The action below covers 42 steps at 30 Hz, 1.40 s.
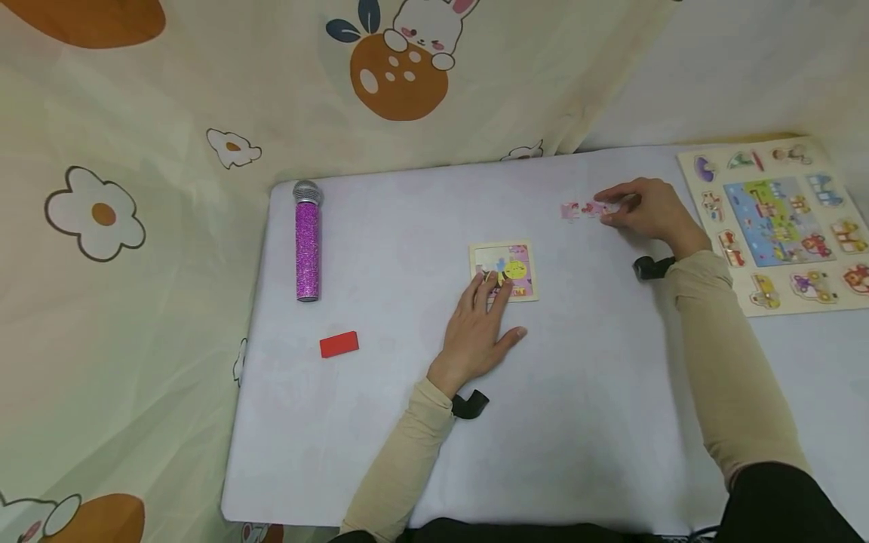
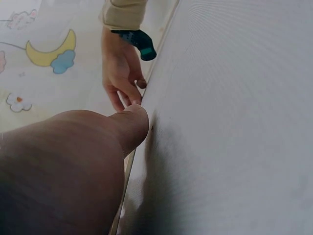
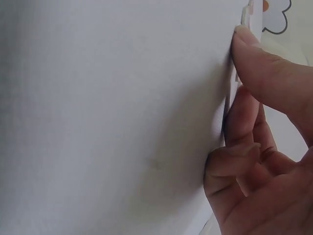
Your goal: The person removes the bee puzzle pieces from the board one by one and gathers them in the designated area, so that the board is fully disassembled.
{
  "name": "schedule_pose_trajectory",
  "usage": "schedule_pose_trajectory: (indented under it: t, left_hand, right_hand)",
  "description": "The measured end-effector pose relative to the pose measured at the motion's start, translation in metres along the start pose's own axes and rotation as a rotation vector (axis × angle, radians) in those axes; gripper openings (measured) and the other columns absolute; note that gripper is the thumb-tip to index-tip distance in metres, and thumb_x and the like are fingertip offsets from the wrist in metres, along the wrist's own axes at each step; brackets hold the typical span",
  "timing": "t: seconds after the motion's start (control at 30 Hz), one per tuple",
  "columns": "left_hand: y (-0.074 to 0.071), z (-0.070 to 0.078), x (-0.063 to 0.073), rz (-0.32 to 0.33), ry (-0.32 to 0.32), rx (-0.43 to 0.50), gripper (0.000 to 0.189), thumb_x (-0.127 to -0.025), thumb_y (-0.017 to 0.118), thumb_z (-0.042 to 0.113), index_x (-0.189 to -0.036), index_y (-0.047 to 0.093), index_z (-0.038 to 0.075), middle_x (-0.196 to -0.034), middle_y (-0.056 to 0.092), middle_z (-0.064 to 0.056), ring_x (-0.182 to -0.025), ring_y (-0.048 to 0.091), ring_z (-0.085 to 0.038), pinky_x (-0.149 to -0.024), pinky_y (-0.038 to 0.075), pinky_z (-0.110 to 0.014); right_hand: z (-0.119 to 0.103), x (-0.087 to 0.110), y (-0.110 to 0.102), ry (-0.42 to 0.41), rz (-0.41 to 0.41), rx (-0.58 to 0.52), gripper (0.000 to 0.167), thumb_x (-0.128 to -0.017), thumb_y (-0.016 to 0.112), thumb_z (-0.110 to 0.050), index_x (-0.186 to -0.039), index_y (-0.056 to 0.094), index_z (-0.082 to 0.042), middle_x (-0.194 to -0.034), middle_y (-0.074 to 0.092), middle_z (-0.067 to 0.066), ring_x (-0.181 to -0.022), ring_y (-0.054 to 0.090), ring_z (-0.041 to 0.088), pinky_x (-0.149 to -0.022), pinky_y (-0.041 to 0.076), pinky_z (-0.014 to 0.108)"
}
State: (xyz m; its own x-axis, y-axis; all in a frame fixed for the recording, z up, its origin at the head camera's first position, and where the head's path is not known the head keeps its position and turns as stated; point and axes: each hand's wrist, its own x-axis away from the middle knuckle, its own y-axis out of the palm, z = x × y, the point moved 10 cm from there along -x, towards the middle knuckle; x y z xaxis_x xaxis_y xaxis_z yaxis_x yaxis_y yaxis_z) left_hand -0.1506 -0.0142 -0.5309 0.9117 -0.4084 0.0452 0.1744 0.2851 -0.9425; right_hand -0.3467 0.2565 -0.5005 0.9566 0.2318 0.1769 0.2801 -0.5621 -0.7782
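My left hand lies with fingers extended, their tips resting on the lower part of a small square jigsaw puzzle with a light frame and a yellow-and-pink picture. To the right and farther back, my right hand pinches a small pink puzzle piece between thumb and fingers at the table surface. Left of it lie more pink puzzle pieces. Seen from the right wrist, the thumb and curled fingers meet at the thin edge of the piece. The left wrist view hides the square puzzle behind the thumb.
A purple glitter microphone stretches along the table's left side, with a red block nearer me. A large picture puzzle board occupies the right end, beyond my right forearm. A patterned curtain borders the white table.
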Motion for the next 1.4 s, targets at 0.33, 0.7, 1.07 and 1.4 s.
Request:
schedule_pose_trajectory:
  t: [0.33, 0.7, 1.07, 1.4]
  left_hand:
    - [0.000, 0.002, 0.000, 0.004, 0.005, -0.006, 0.081, -0.106, 0.056, 0.056, -0.168, 0.028, 0.012, -0.174, 0.023, -0.016, -0.165, 0.010, -0.034, -0.135, 0.015, -0.041]
    - [0.001, 0.002, -0.001, -0.019, -0.003, -0.006, 0.081, -0.106, 0.055, 0.057, -0.169, 0.027, 0.014, -0.175, 0.021, -0.015, -0.166, 0.007, -0.032, -0.135, 0.011, -0.039]
    - [0.000, 0.001, -0.001, -0.019, -0.002, 0.004, 0.082, -0.106, 0.056, 0.057, -0.169, 0.027, 0.014, -0.175, 0.021, -0.014, -0.166, 0.006, -0.032, -0.135, 0.011, -0.040]
    - [-0.001, 0.001, -0.001, -0.005, 0.000, 0.004, 0.082, -0.106, 0.057, 0.056, -0.169, 0.027, 0.014, -0.175, 0.022, -0.014, -0.166, 0.007, -0.032, -0.135, 0.012, -0.040]
  right_hand:
    - [-0.044, 0.012, 0.009, -0.111, 0.034, -0.036, 0.028, -0.094, 0.083, -0.019, -0.120, 0.079, -0.008, -0.120, 0.074, 0.019, -0.101, 0.065, 0.032, -0.077, 0.042, 0.020]
    - [-0.102, 0.016, 0.067, -0.249, -0.099, -0.040, 0.024, -0.090, 0.087, -0.015, -0.111, 0.081, -0.008, -0.105, 0.079, 0.010, -0.088, 0.062, 0.023, -0.078, 0.045, 0.028]
    - [-0.119, 0.014, 0.095, -0.278, -0.143, -0.028, 0.023, -0.091, 0.086, -0.015, -0.111, 0.080, -0.008, -0.100, 0.074, 0.009, -0.082, 0.060, 0.019, -0.074, 0.047, 0.028]
    - [-0.126, 0.014, 0.098, -0.295, -0.152, 0.016, 0.022, -0.090, 0.085, -0.012, -0.110, 0.077, -0.005, -0.102, 0.073, 0.012, -0.083, 0.063, 0.022, -0.076, 0.050, 0.035]
